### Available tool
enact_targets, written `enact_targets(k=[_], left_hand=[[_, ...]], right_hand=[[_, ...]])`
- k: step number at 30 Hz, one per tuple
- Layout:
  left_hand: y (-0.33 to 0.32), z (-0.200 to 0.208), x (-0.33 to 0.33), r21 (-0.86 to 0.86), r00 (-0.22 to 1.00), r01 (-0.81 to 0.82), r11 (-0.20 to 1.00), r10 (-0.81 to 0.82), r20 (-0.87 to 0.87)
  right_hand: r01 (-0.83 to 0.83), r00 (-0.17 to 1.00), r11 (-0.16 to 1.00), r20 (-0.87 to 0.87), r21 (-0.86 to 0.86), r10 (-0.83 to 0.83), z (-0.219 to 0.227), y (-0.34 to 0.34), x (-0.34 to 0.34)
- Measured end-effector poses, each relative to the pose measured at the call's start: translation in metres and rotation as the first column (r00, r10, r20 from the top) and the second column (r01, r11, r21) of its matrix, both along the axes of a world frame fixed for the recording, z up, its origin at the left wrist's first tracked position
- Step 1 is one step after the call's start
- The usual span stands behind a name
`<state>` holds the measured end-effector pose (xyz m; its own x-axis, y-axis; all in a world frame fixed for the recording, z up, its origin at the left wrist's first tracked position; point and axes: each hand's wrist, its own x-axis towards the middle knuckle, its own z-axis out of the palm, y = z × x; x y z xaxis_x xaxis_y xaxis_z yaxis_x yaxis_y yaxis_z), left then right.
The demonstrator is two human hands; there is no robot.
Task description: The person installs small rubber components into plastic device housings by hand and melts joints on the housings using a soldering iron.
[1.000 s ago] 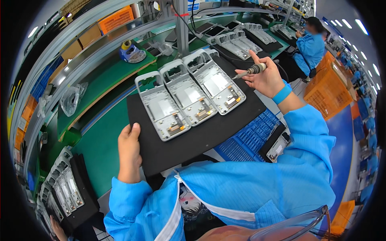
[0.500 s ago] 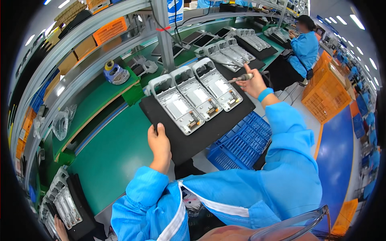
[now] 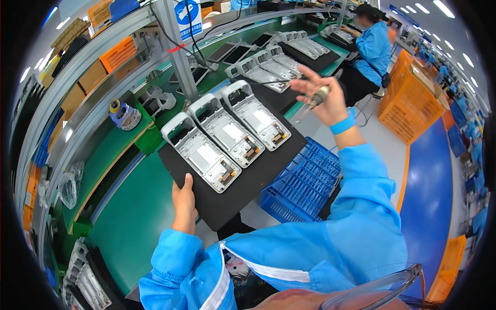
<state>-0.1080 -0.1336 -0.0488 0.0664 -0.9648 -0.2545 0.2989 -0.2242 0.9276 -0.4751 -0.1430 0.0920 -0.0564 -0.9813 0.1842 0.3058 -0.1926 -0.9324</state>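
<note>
My left hand (image 3: 185,202) grips the near left edge of a black board (image 3: 209,209), thumb on top and the other fingers out of sight below. Three grey device housings lie side by side on it: left (image 3: 199,155), middle (image 3: 230,132) and right (image 3: 261,116), each with an open handle loop at its far end and small circuit parts at the near end. Off the board's right side, my right hand (image 3: 330,101) is raised, holding a pale-handled corded tool (image 3: 321,95) with its tip downward. Some fingers are spread. Blur hides the tool's exact kind.
More grey housings (image 3: 271,64) rest on black boards farther along the green bench (image 3: 129,206). A blue crate (image 3: 305,181) stands below the board's right side. A metal post (image 3: 181,62) rises behind. A co-worker in blue (image 3: 374,44) sits at far right, near orange crates (image 3: 408,103).
My right hand has lifted the tool off the right housing and turned its tip downward. The board with its housings appears lower and farther left, my left hand still on it; the view has also shifted.
</note>
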Motion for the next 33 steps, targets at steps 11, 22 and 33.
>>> enact_targets(k=[11, 22, 33], left_hand=[[-0.009, -0.017, -0.019, -0.006, 0.957, -0.216, 0.976, 0.213, 0.198], [-0.01, -0.022, -0.016, -0.022, 0.964, -0.182, 0.983, 0.183, 0.195], [-0.019, -0.032, -0.015, 0.043, 0.953, -0.195, 0.98, 0.179, 0.245]], right_hand=[[-0.181, 0.958, 0.964, 0.185, -0.194, 0.218, 0.04, 0.012, 0.017], [0.343, 0.939, 0.93, 0.05, -0.132, -0.339, -0.118, 0.034, 0.044], [0.411, 0.908, 0.909, 0.126, -0.072, -0.4, -0.126, -0.017, 0.084]])
